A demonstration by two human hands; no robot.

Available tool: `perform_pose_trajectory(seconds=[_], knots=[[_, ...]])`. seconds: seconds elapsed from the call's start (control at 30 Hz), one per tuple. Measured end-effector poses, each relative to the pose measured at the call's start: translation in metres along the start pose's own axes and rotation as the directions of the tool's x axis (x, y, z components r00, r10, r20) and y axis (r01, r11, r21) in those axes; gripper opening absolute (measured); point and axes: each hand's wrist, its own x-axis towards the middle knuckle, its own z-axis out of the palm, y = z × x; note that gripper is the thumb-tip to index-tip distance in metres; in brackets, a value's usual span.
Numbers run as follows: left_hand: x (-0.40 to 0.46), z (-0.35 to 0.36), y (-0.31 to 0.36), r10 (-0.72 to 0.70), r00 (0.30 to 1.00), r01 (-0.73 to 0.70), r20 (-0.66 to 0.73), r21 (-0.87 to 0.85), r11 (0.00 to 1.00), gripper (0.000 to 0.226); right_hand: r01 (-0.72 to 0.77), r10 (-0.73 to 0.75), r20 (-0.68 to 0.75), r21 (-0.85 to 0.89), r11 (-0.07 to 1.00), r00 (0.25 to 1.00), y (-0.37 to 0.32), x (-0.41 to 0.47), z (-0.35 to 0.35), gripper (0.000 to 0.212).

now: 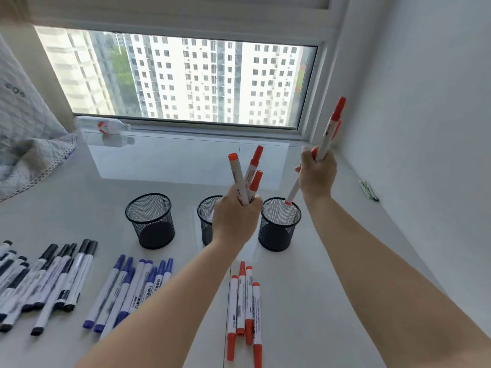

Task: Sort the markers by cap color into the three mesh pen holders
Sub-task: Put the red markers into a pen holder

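body: two forearms, bare, no sleeves | hands: left, right, bare

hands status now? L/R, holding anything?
Left hand: gripping three red-capped markers.
Right hand: gripping red markers, one tip at the right mesh holder.

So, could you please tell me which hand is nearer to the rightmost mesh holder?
The right hand: it is above the rightmost mesh holder, lowering a red marker into it. The left hand grips three red markers in front of the middle holder.
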Motion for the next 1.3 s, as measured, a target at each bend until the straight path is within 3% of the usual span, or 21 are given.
perform_pose_trajectory(seconds=[0.17, 0.3, 0.43, 0.57, 0.67, 0.77, 1.07, 1.3], knots=[[0.006, 0.007, -0.009, 0.01, 1.0, -0.01, 0.021, 0.02, 1.0, 0.02, -0.02, 0.051, 0.168, -0.177, 0.984, 0.984, 0.049, -0.018, 0.005, 0.02], [0.005, 0.009, -0.013, 0.022, 0.999, -0.02, 0.045, -0.041, 0.999, 0.021, -0.113, 0.182, 0.237, -0.277, 0.954, 0.954, 0.076, -0.034, -0.009, 0.027], [0.002, 0.012, -0.004, 0.028, 1.0, -0.026, 0.012, -0.12, 0.992, 0.021, -0.17, 0.224, 0.204, -0.253, 0.952, 0.953, 0.078, -0.046, -0.019, 0.027], [0.007, 0.025, 0.016, -0.053, 0.995, 0.015, -0.088, -0.381, 0.924, 0.023, -0.214, 0.253, 0.13, -0.26, 0.942, 0.959, 0.075, -0.062, -0.025, 0.025], [0.005, 0.039, 0.026, -0.07, 0.997, 0.073, 0.025, -0.476, 0.876, 0.018, -0.232, 0.265, 0.118, -0.239, 0.943, 0.957, 0.072, -0.076, -0.03, 0.027], [0.001, 0.053, 0.021, -0.084, 0.991, 0.122, 0.102, -0.451, 0.884, 0.016, -0.192, 0.227, 0.115, -0.251, 0.949, 0.967, 0.071, -0.079, -0.034, 0.028], [-0.008, 0.078, -0.022, -0.227, 0.964, 0.26, 0.139, -0.316, 0.912, 0.02, -0.125, 0.165, 0.145, -0.252, 0.96, 0.976, 0.072, -0.076, -0.04, 0.027], [-0.013, 0.086, -0.034, -0.321, 0.934, 0.356, 0.153, -0.358, 0.863, 0.014, -0.14, 0.171, 0.136, -0.212, 0.967, 0.976, 0.071, -0.078, -0.039, 0.029]])
